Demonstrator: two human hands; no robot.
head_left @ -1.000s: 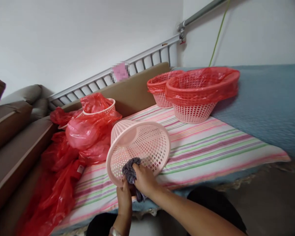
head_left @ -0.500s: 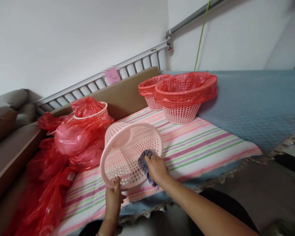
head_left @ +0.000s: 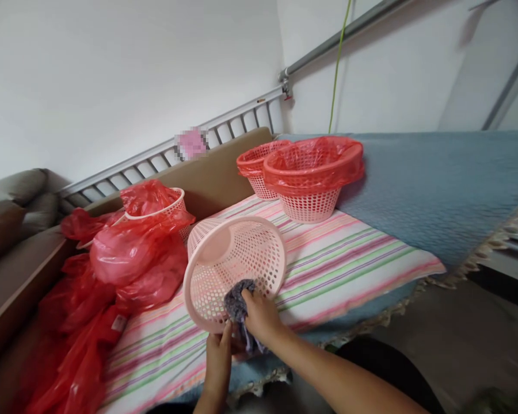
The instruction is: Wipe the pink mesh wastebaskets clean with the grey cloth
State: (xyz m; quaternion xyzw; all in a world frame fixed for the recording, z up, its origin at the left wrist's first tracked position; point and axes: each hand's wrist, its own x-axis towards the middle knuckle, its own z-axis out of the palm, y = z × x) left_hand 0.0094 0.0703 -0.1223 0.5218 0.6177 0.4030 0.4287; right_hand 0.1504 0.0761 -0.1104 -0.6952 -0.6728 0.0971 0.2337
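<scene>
A pale pink perforated plastic basket [head_left: 259,241] lies tipped on its side, its mouth facing me. My left hand [head_left: 218,356] grips its lower rim, thumb on the inside. In my right hand [head_left: 261,315] is a bunched dark grey cloth [head_left: 238,300], pressed against the inner wall near the lower rim. The cloth's lower end hangs over the rim. Under the basket is a striped cloth [head_left: 345,264] in white, pink and green.
Two baskets lined with red bags [head_left: 313,201] stand at the back. Left of my basket, red plastic bags [head_left: 125,259] are heaped around another pale basket [head_left: 178,201]. A blue bedcover [head_left: 435,178] spreads to the right. Behind runs a white radiator [head_left: 224,127].
My right hand has moved the grey cloth left and down along the basket's inside, close to my left hand. My left hand has shifted right with the rim; the basket has turned slightly.
</scene>
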